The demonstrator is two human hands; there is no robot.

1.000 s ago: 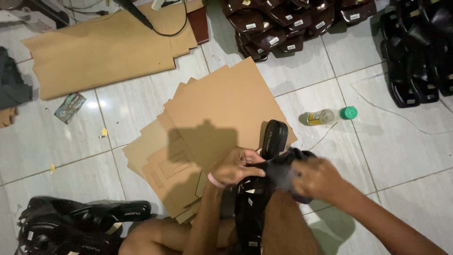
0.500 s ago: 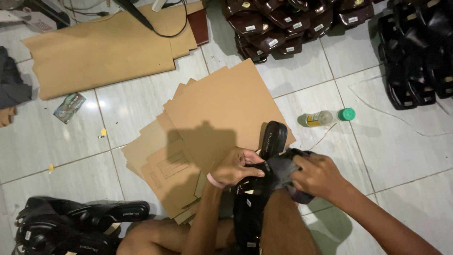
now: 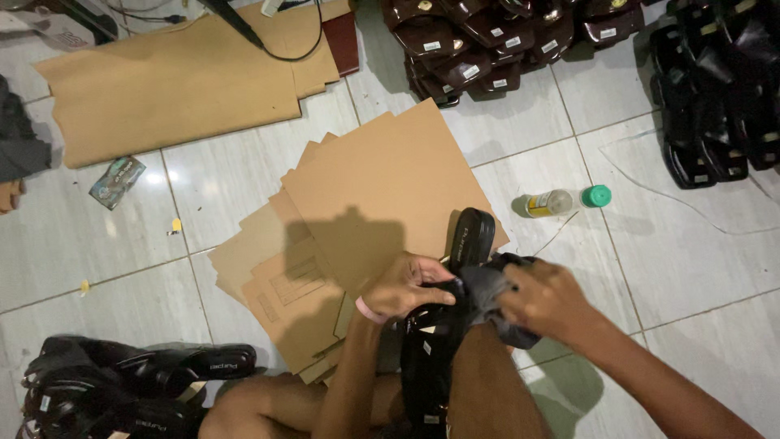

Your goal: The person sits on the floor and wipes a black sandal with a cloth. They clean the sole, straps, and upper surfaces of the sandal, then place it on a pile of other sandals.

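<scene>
Black and glossy, the open-toed sandal (image 3: 455, 276) is lying along my bare thigh (image 3: 487, 382), its toe pointing out over the stack of flat brown cardboard sheets (image 3: 382, 179) on the pale tiled floor (image 3: 674, 268). My left hand (image 3: 402, 286) is closing round its strap, gripping it, while my right hand (image 3: 546, 299) is pressing a bunched dark grey cloth (image 3: 491, 289) against it (fingers curled tight). Just beyond, a small clear bottle (image 3: 548, 202) is lying beside its green cap (image 3: 596, 195).
</scene>
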